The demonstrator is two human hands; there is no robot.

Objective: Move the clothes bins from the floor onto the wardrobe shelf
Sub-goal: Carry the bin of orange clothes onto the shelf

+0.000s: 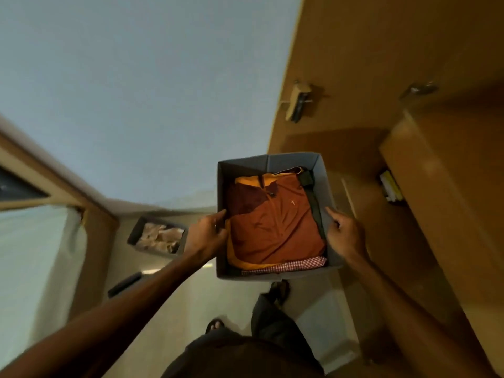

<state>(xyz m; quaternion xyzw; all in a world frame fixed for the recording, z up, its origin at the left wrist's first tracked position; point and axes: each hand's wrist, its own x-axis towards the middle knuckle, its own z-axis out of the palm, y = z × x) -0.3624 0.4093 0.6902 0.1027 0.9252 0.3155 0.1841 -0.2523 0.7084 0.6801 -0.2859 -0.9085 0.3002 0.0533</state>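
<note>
The tall brown wooden wardrobe [354,64] is standing at right. A grey fabric bin [223,271] of folded rust-orange clothes [272,227] is hanging in the air before it, above the floor. The left hand [207,233] and right hand [345,231] are each gripping a side wall, fingers curled over the rim. A second grey bin [133,236] is sitting on the floor.

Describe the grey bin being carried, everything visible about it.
The grey bin is an open-topped, fabric-looking box with creased walls, held level above the floor beside the wardrobe. The left hand and right hand grip its opposite side walls. Inside lie folded clothes: a rust-orange shirt on top, red-checked fabric beneath.
</note>
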